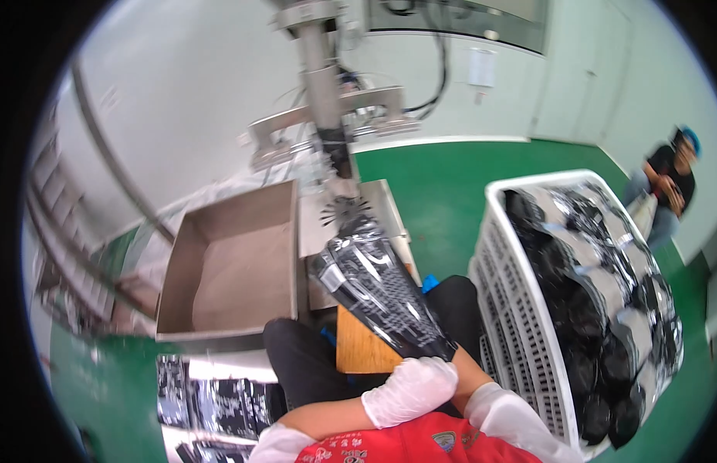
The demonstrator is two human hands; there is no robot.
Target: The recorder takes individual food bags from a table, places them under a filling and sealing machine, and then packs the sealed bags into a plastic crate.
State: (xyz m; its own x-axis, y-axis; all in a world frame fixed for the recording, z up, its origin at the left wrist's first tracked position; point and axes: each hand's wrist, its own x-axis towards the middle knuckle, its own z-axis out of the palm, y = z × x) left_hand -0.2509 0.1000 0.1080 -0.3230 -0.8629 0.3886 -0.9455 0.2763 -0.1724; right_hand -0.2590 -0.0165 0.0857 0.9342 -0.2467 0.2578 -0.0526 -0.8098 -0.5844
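Note:
A long black printed plastic bag (381, 289) slants across my lap, shiny and creased. Its far end lies at a ring of dark radial fingers (346, 211) beneath an upright metal tube (324, 95). My left hand (416, 385), in a white glove, is closed at the bag's near end. Beside it, my right forearm (471, 379) runs up under the bag, which hides the right hand and its grip. Left of the bag stands a deep metal tray (243, 272) with a bare bottom.
At right, a white slatted plastic crate (515, 324) is filled with black packages (590, 312). More black printed bags (222, 405) lie on a pale surface at lower left. Between my knees is a wooden block (364, 341). A person (665, 179) sits far right.

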